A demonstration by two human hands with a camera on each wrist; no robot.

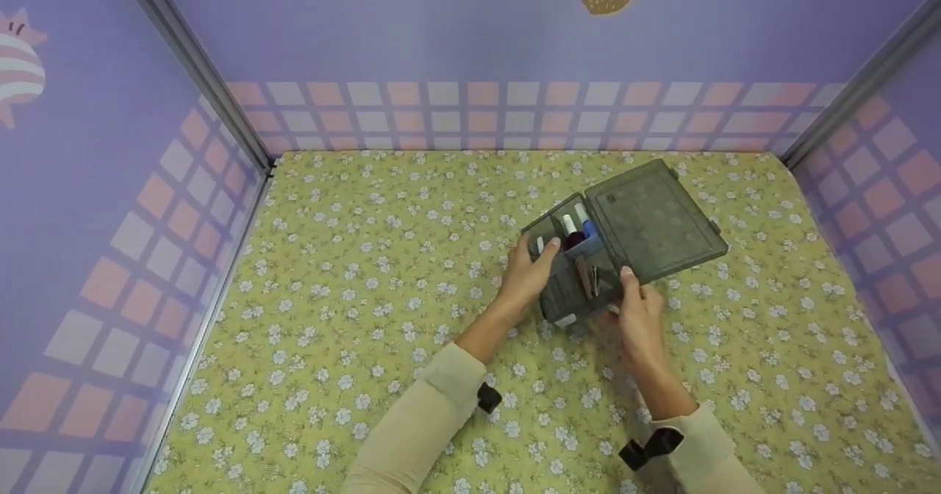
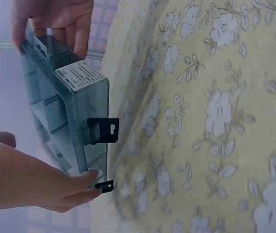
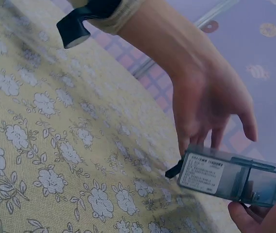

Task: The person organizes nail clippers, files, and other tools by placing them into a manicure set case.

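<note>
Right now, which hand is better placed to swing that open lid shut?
Probably the right hand: it grips the box at the corner beside the open lid. The left hand grips the opposite side, farther from the lid, so it could steady the box.

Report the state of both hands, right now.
Left hand: holding the open box at its left side, thumb over the rim.
Right hand: holding the same box, near the lid.

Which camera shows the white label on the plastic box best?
The right wrist view: the white label nearly faces the camera, its rows of print showing. The left wrist view shows it slanted, print also visible. The head view shows it only as a small white patch low on the box.
</note>
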